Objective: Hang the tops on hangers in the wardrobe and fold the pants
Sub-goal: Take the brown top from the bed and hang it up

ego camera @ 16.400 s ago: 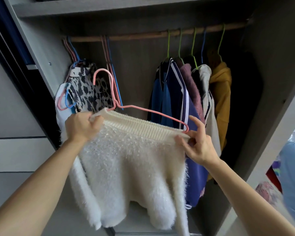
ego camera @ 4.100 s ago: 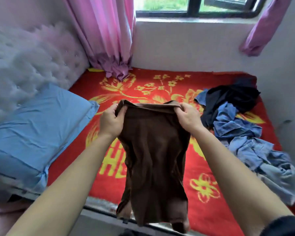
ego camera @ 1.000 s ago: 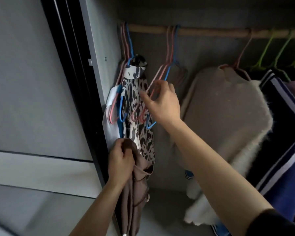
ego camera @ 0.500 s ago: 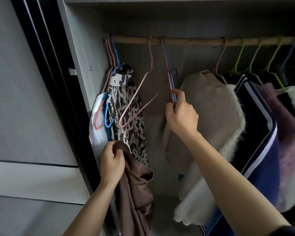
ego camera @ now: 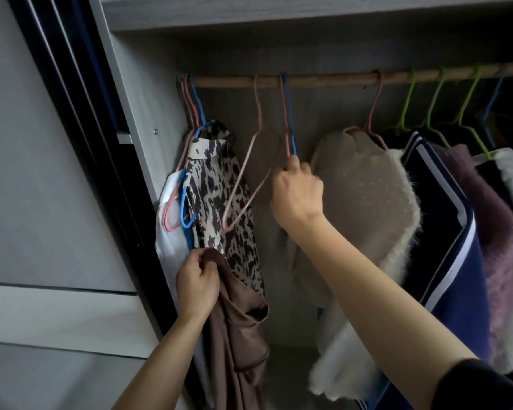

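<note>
My left hand (ego camera: 197,281) grips the bunched top edge of a brown top (ego camera: 237,335), which hangs down at the wardrobe's lower left. My right hand (ego camera: 296,193) is raised and pinches the necks of a pink and a blue empty hanger (ego camera: 289,125) that hook over the wooden rail (ego camera: 323,79). Another empty pink hanger (ego camera: 249,179) hangs just left of that hand, in front of a leopard-print top (ego camera: 219,196).
A fluffy white sweater (ego camera: 367,202) on a pink hanger hangs right of my right hand. Further right are a navy striped top (ego camera: 444,232), a purple top (ego camera: 498,250) and green hangers. The wardrobe's side panel (ego camera: 137,113) and dark door frame stand at the left.
My right hand went from the hangers by the leopard-print top to the pink and blue hangers further right and holds them there. My left hand still grips the brown top.
</note>
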`<state>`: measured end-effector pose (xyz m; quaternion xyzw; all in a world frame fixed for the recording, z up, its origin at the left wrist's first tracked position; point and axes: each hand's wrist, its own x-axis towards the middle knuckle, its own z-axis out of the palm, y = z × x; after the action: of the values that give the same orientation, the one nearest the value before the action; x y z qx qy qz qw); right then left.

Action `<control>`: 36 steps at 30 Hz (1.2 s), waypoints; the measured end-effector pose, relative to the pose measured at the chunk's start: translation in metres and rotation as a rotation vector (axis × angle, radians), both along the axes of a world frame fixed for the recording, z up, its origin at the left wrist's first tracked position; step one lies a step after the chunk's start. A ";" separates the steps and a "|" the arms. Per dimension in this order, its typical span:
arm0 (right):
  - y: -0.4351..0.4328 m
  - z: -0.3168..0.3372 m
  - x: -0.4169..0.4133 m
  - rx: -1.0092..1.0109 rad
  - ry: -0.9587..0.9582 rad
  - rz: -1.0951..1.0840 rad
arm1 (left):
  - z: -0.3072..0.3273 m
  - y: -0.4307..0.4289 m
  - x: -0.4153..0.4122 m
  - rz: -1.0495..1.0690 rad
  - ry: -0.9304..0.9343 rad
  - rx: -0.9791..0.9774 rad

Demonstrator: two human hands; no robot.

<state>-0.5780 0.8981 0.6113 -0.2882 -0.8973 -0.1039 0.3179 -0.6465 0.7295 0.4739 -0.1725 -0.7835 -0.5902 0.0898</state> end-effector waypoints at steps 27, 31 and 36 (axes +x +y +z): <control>-0.037 -0.067 0.020 -0.623 0.663 0.585 | -0.002 -0.010 -0.012 -0.054 0.066 0.011; -0.040 -0.132 0.064 -0.865 0.718 0.511 | -0.019 0.003 -0.005 -0.110 0.055 0.039; -0.046 -0.188 0.124 -0.824 0.775 0.215 | -0.051 0.020 0.021 -0.217 -0.062 0.008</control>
<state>-0.4542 0.8526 0.4237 -0.3126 -0.7057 0.4005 0.4938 -0.6251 0.7497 0.4231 -0.2376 -0.7602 -0.6047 0.0015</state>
